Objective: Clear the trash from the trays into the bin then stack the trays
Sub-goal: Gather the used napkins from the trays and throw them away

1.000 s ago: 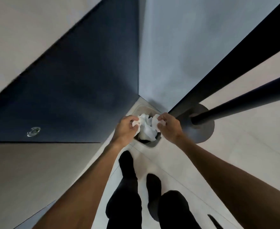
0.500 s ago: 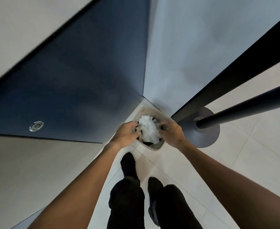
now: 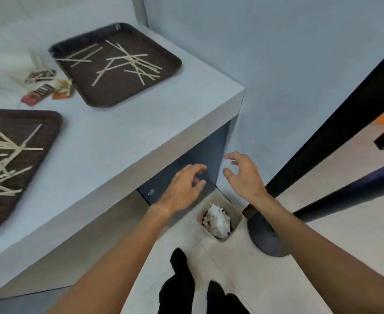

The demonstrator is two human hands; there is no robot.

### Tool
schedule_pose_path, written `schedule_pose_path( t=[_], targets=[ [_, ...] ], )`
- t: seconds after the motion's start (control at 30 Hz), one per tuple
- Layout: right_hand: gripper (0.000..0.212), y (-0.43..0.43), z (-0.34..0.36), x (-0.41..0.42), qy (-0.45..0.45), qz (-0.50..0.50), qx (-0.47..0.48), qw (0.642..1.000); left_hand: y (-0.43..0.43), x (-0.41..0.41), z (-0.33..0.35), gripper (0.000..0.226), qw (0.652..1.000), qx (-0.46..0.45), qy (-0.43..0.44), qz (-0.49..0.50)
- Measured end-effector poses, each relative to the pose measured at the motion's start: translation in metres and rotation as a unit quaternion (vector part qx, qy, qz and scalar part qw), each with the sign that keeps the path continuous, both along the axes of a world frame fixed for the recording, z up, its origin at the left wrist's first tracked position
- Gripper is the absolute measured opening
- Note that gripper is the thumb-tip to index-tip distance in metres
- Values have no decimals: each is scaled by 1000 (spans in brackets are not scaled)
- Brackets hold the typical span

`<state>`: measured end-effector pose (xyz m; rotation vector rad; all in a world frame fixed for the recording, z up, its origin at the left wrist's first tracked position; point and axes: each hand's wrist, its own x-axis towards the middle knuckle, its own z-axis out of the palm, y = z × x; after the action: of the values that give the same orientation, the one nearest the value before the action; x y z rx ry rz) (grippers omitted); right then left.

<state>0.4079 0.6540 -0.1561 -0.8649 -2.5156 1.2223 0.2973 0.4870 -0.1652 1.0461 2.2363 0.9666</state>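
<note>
Both hands have lifted away from the bin [image 3: 219, 219] since half a second ago, leaving the crumpled white paper [image 3: 217, 220] inside it, and the view has swung up to take in the surface [image 3: 123, 141]. The left hand [image 3: 183, 188] and right hand [image 3: 245, 174] hang above the bin, fingers loosely spread, holding nothing.

Risks noted: the bin is small and the paper already sits near its rim, so the long wooden sticks [image 3: 127, 61] may well bridge the opening or tip out onto the floor. Tipping a tray over so narrow an opening would likely scatter them. The near tray [image 3: 50, 132] lies at the left and is cut off by the frame edge; its sticks are loosely piled.

Surface: pale grey, with a square corner. The far tray [image 3: 118, 91] lies toward the far edge. Small wrappers [image 3: 43, 87] lie just left of it, off any tray. Room: pale walls, tiled floor, a dark pole on a round base [image 3: 265, 236] just right of the bin.
</note>
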Motion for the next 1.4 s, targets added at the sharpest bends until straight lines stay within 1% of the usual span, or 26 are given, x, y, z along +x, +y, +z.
schedule_pose_path(
  t=[0.1, 0.23, 0.37, 0.5, 0.73, 0.9, 1.03, 1.17, 1.3, 1.4],
  targets=[
    [32, -9, 56, -17, 40, 32, 32, 998, -15, -10, 52, 41, 998, 37, 34, 35],
    [31, -26, 107, -45, 71, 61, 38, 995, -35, -32, 106, 39, 992, 47, 90, 71],
    [30, -50, 145, -81, 92, 86, 52, 991, -69, -59, 147, 38, 984, 45, 132, 110],
    [30, -81, 165, -118, 120, 137, 49, 982, -114, -85, 169, 39, 974, 33, 158, 161],
    [33, -165, 185, -187, 127, 255, 56, 957, -218, -122, 189, 43, 949, 19, 191, 250],
    [33, -232, 189, -257, 122, 297, 59, 945, -303, -171, 198, 43, 924, 7, 193, 330],
    [34, -287, 190, -316, 121, 334, 65, 933, -362, -220, 197, 43, 907, -5, 198, 372],
    [35, -333, 186, -364, 125, 339, 61, 930, -406, -271, 194, 44, 899, -18, 205, 386],
    [36, -358, 185, -401, 112, 341, 64, 931, -430, -320, 192, 46, 901, -23, 167, 400],
    [38, -368, 185, -433, 109, 330, 72, 935, -441, -360, 188, 49, 895, -30, 156, 418]
  ],
)
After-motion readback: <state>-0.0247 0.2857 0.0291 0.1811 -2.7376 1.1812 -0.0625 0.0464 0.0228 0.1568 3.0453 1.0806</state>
